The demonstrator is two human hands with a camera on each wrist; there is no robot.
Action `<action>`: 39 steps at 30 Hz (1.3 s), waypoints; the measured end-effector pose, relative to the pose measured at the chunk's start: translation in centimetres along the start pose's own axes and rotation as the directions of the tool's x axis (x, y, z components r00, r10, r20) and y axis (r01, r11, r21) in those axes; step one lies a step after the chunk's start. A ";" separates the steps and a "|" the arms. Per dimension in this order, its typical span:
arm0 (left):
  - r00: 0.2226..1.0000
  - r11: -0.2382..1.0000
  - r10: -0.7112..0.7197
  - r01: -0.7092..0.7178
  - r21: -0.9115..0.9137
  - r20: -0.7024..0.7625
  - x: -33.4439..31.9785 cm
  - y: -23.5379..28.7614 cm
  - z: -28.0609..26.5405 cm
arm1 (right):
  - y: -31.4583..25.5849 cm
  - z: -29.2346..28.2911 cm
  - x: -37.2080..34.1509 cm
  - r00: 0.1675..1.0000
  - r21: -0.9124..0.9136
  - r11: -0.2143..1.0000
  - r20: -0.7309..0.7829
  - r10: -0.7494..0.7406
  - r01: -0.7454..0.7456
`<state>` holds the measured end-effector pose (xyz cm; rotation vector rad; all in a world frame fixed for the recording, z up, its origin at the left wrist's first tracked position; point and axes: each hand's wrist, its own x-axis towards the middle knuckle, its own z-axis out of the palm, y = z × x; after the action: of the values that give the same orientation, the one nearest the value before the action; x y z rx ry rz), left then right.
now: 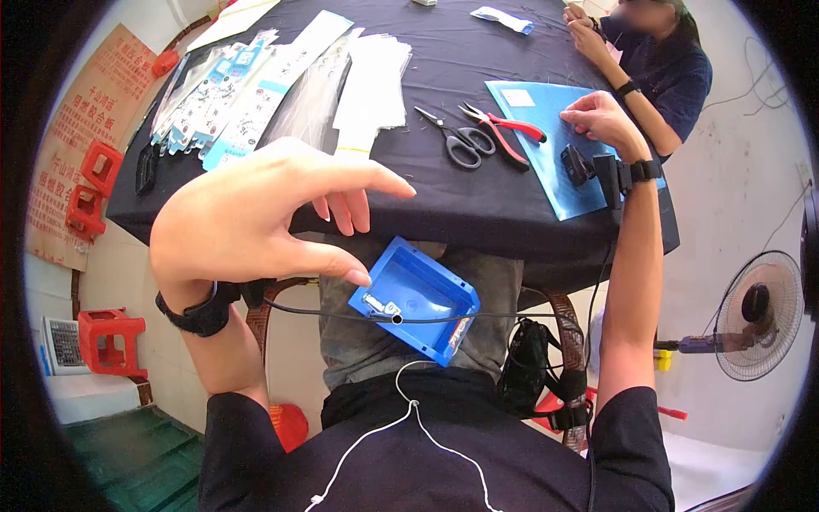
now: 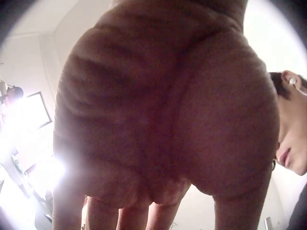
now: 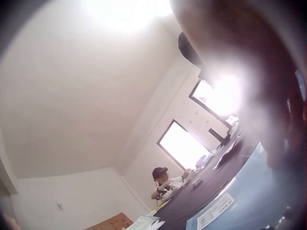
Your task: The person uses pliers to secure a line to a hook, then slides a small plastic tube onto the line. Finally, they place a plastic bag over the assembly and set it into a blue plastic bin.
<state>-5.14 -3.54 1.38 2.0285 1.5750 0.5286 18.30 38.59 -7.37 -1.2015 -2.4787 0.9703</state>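
My left hand point(image 1: 264, 213) is raised near the table's front edge, thumb and index finger stretched apart with nothing between them. Its palm fills most of the left wrist view. Below it, a blue plastic tray point(image 1: 426, 294) rests on the lap, with small white-and-black pieces point(image 1: 380, 305) in one corner. My right hand point(image 1: 601, 119) is over a blue plastic folder point(image 1: 533, 128), its fingers loosely bent and no object showing in them. Left of that hand lie red-handled pliers point(image 1: 503, 132), partly on the folder, and black scissors point(image 1: 461, 141).
Printed plastic packaging sleeves point(image 1: 230, 98) and white cards point(image 1: 373, 81) are piled on the black-covered table point(image 1: 435, 68). Another person point(image 1: 653, 72) sits at the right side. A fan point(image 1: 755, 316) stands to the right, and a black cable point(image 1: 461, 317) crosses above the tray.
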 end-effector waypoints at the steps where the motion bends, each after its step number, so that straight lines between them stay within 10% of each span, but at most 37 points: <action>1: 1.000 1.000 -0.002 0.002 -0.001 0.000 0.0 0.1 0.0 | 0.0 0.0 0.0 1.000 0.000 1.000 0.002 0.000 0.000; 19: 0.999 0.997 -0.039 0.039 -0.073 -0.005 0.0 0.0 0.1 | -0.5 0.0 -1.5 0.975 0.100 0.971 -0.060 -0.213 0.219; 26: 0.983 0.990 -0.141 0.143 0.005 -0.120 0.4 0.9 -0.4 | -4.1 -0.3 -5.4 0.929 0.148 0.921 -0.141 -0.341 0.360; 39: 0.808 0.995 0.087 -0.094 0.019 -0.583 0.7 0.6 0.9 | -16.1 3.9 -18.0 0.743 0.454 0.622 -0.151 -0.652 0.638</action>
<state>-3.98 -3.12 1.06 2.0488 1.7968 1.2997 18.11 15.85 1.63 -0.0900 -2.1862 1.2477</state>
